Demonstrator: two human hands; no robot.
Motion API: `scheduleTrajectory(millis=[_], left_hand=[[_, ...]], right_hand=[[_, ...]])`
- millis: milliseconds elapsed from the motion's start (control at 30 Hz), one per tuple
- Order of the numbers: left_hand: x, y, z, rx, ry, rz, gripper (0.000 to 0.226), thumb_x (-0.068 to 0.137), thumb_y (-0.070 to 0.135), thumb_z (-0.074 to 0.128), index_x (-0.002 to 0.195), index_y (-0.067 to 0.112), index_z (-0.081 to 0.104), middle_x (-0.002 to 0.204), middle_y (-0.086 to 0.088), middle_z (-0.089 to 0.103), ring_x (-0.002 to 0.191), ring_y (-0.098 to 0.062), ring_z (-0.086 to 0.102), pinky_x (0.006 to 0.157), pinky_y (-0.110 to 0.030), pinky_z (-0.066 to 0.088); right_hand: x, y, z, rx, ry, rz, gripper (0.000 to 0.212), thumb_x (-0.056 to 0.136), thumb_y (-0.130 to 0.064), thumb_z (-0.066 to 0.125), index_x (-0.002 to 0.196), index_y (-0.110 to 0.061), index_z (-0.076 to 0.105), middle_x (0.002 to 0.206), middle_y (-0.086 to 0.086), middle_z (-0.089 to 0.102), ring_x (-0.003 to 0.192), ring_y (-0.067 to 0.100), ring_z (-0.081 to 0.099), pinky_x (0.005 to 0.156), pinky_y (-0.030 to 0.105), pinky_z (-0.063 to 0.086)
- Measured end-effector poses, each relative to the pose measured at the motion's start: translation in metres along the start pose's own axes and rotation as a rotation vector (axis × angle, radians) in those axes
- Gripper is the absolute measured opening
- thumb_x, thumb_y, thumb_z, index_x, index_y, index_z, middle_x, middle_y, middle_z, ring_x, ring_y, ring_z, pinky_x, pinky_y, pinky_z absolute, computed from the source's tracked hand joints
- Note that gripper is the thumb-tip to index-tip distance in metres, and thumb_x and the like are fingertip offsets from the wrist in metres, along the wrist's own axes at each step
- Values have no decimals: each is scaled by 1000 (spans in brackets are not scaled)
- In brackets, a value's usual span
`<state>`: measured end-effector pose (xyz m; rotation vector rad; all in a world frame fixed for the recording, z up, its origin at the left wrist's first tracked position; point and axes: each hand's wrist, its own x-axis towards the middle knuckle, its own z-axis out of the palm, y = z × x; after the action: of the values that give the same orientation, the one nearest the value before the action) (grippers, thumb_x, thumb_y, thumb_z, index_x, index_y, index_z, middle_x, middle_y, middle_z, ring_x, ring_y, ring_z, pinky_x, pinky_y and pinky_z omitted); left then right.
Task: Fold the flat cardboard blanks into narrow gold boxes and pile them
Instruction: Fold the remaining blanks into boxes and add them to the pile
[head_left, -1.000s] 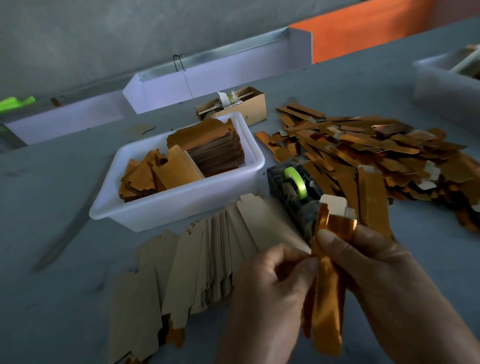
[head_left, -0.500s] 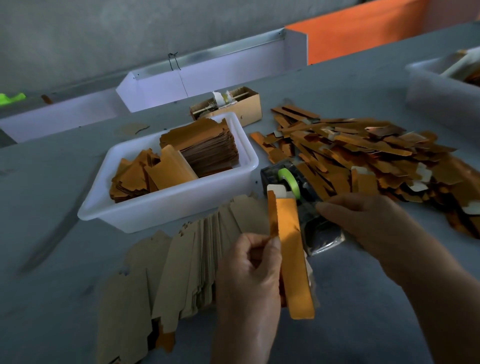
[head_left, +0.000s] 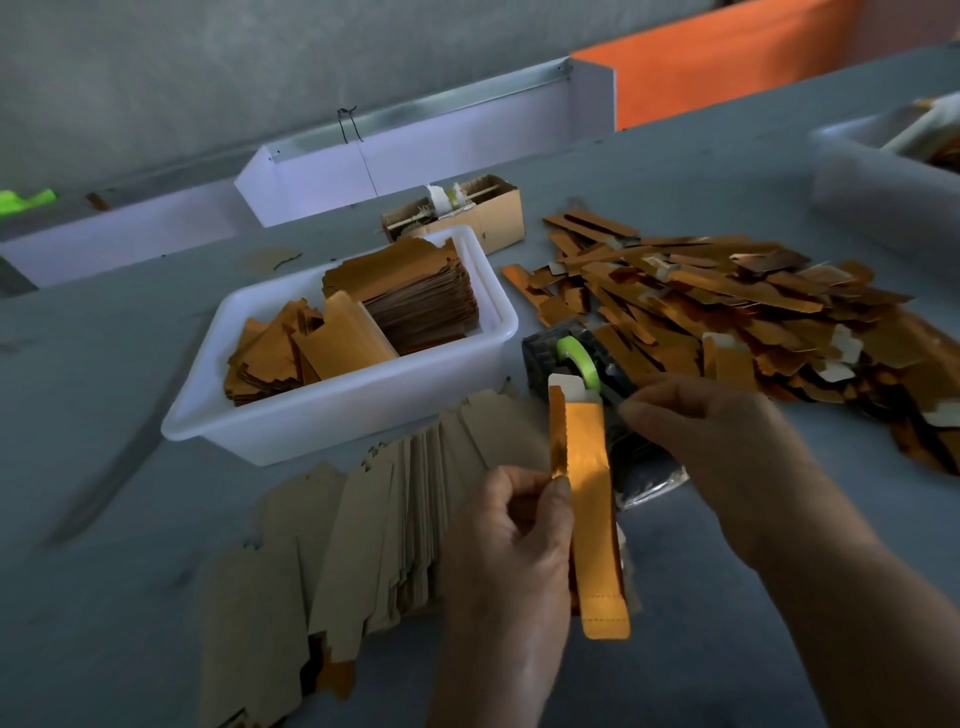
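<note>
Above the desk (head_left: 130, 519), left hand (head_left: 506, 540) fingers pinch a folded gold box (head_left: 589, 499); right hand (head_left: 722, 431) fingers curl at the tape dispenser (head_left: 582, 364), grasp unclear.

A tape dispenser (head_left: 576, 374) carrying a green roll (head_left: 577, 358) is sitting near the middle of the grey tabletop (head_left: 130, 374). A small brown cardboard carton (head_left: 483, 213) holding white and pale odds and ends is standing farther back, toward the far edge. White sheet-metal channels (head_left: 415, 156) are running along that far edge, with a twist of dark wire (head_left: 349, 124) sticking up from one. An orange panel (head_left: 727, 67) is standing behind them at the far right. A bright green object (head_left: 26, 200) is lying at the far left edge.
</note>
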<state>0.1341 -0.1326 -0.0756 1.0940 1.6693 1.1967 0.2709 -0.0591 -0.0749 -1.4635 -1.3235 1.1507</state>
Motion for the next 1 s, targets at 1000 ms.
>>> scheduleTrajectory(millis=[1000], left_hand=[[19,20,30,156,-131,299,7,94,32,52,93,26,55,70,7,56,62,-4,57,52,-19,49]], right_hand=[[-28,20,4,-85,195,-108,19,83,-18,65,73,-32,58,113,-19,49,96,12,54,72,26,44]])
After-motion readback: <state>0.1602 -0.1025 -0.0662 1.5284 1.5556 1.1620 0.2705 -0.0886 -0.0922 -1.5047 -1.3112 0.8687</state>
